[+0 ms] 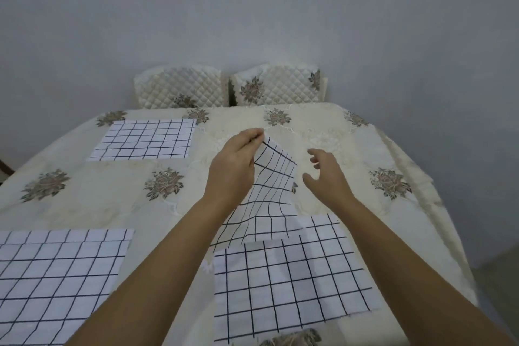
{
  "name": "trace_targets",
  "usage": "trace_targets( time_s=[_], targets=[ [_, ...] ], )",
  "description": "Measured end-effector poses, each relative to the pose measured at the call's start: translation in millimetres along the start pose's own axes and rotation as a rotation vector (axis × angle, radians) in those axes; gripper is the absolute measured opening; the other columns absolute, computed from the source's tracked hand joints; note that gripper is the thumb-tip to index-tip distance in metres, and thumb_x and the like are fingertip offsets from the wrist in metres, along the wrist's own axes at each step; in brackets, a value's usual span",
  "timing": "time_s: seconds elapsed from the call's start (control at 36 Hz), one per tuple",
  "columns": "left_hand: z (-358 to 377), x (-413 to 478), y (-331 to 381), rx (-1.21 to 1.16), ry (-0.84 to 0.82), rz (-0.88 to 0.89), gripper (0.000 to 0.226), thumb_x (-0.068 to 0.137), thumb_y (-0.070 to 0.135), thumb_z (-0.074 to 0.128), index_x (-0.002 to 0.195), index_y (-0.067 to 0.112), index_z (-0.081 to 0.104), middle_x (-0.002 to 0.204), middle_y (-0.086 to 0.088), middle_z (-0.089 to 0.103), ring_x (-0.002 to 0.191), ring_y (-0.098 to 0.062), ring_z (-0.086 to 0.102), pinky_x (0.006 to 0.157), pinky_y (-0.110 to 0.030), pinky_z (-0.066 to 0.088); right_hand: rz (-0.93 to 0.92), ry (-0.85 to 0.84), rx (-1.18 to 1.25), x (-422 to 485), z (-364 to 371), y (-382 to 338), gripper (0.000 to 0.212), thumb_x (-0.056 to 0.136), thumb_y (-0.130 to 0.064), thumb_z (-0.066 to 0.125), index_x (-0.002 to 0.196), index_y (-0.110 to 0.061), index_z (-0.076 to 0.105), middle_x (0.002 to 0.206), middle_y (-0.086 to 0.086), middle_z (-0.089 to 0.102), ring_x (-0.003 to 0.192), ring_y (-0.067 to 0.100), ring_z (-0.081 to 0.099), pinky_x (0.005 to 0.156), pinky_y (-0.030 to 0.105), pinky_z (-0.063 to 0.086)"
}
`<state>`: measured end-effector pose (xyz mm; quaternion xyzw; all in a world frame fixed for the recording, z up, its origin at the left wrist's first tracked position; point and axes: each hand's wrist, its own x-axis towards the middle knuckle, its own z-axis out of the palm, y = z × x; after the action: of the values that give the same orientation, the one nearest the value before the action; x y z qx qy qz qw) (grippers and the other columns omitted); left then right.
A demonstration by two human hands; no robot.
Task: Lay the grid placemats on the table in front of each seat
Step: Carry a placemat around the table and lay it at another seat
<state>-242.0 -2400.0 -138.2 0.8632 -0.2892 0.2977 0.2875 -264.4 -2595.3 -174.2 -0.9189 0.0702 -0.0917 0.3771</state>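
My left hand (pixel 234 161) pinches the top corner of a white placemat with a dark grid (pixel 266 205), which hangs lifted and curved above the table's middle right. Its lower edge trails over another grid placemat (pixel 292 286) lying flat at the near right. My right hand (pixel 325 174) hovers open just right of the lifted mat, touching nothing. A third placemat (pixel 53 278) lies flat at the near left. One more placemat (pixel 146 140) lies flat at the far left.
The table carries a cream cloth with flower motifs (pixel 351 132). Two chair backs in quilted cream covers (pixel 179 87) (pixel 278 84) stand at the far edge against a grey wall. The cloth drops off along the right edge.
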Motion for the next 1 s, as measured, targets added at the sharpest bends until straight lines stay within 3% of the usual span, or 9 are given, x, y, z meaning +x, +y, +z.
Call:
trace_targets(
  time_s=[0.11,0.33,0.5,0.61,0.67,0.72,0.83,0.94,1.0],
  targets=[
    [-23,-5,0,-0.022,0.012,0.047,0.033,0.088,0.012,0.045,0.108,0.000,0.068,0.112,-0.010,0.068,0.103,-0.013,0.057,0.094,-0.013,0.037,-0.184,-0.042,-0.007,0,3,-36,0.059,0.084,-0.008,0.061,0.138,-0.018,0.039,0.137,0.006,0.040,0.129,0.021,0.035,0.103,0.025,0.027],
    [-64,-18,-8,-0.048,0.032,0.064,0.033,0.087,0.015,0.049,0.109,-0.003,0.066,0.113,-0.010,0.066,0.105,-0.010,0.054,0.097,-0.014,0.038,-0.309,-0.183,0.008,-4,17,-91,0.042,0.083,-0.014,0.065,0.123,-0.009,0.051,0.122,0.006,0.049,0.117,0.019,0.041,0.092,0.022,0.030],
    [-102,-16,-24,-0.011,0.105,-0.082,0.043,0.086,0.016,0.058,0.122,-0.008,0.056,0.123,-0.017,0.057,0.116,-0.011,0.042,0.104,-0.005,0.020,-0.226,-0.220,-0.047,-8,16,-101,0.014,0.088,-0.013,0.058,0.096,-0.003,0.053,0.098,0.007,0.049,0.092,0.022,0.047,0.075,0.029,0.034],
    [-126,-15,-41,-0.057,0.182,-0.196,0.045,0.086,0.007,0.063,0.129,-0.004,0.051,0.131,-0.013,0.050,0.119,0.000,0.038,0.100,0.005,0.017,-0.139,-0.251,-0.145,-5,11,-98,0.008,0.089,-0.019,0.057,0.086,-0.013,0.053,0.087,-0.004,0.049,0.088,0.016,0.046,0.066,0.026,0.034],
    [-136,-15,-50,-0.097,0.196,-0.283,0.046,0.088,0.008,0.062,0.131,0.000,0.050,0.134,-0.007,0.047,0.123,-0.006,0.040,0.101,-0.004,0.024,-0.110,-0.258,-0.186,-4,7,-98,0.016,0.089,-0.018,0.057,0.076,-0.018,0.048,0.076,-0.005,0.045,0.082,0.018,0.046,0.058,0.023,0.031],
    [-144,-15,-59,-0.125,0.205,-0.365,0.046,0.088,0.008,0.061,0.132,0.002,0.050,0.135,-0.004,0.046,0.126,-0.013,0.043,0.102,-0.012,0.029,-0.082,-0.236,-0.171,-3,3,-97,0.013,0.088,-0.017,0.059,0.079,-0.013,0.049,0.072,-0.003,0.043,0.078,0.020,0.045,0.056,0.022,0.029],
    [-154,-18,-77,-0.150,0.189,-0.512,0.047,0.089,0.009,0.059,0.134,0.004,0.048,0.139,-0.002,0.043,0.126,-0.016,0.044,0.102,-0.019,0.032,-0.012,-0.153,-0.050,-1,-8,-97,0.013,0.084,-0.015,0.065,0.079,-0.008,0.057,0.078,0.006,0.050,0.075,0.021,0.046,0.056,0.025,0.031],
    [-155,-25,-92,-0.203,0.113,-0.620,0.048,0.088,0.009,0.059,0.134,0.005,0.049,0.141,0.001,0.042,0.121,-0.019,0.048,0.096,-0.022,0.037,0.056,-0.088,0.075,1,-16,-97,0.024,0.080,-0.013,0.070,0.061,-0.012,0.056,0.064,0.007,0.046,0.063,0.020,0.042,0.055,0.027,0.029],
    [-153,-29,-98,-0.229,0.077,-0.669,0.046,0.087,0.009,0.061,0.132,0.006,0.052,0.140,0.001,0.043,0.122,-0.018,0.047,0.096,-0.023,0.037,0.095,-0.071,0.109,3,-19,-94,0.022,0.079,-0.013,0.072,0.062,-0.011,0.058,0.060,0.004,0.047,0.061,0.019,0.043,0.055,0.027,0.030]
  ],
)
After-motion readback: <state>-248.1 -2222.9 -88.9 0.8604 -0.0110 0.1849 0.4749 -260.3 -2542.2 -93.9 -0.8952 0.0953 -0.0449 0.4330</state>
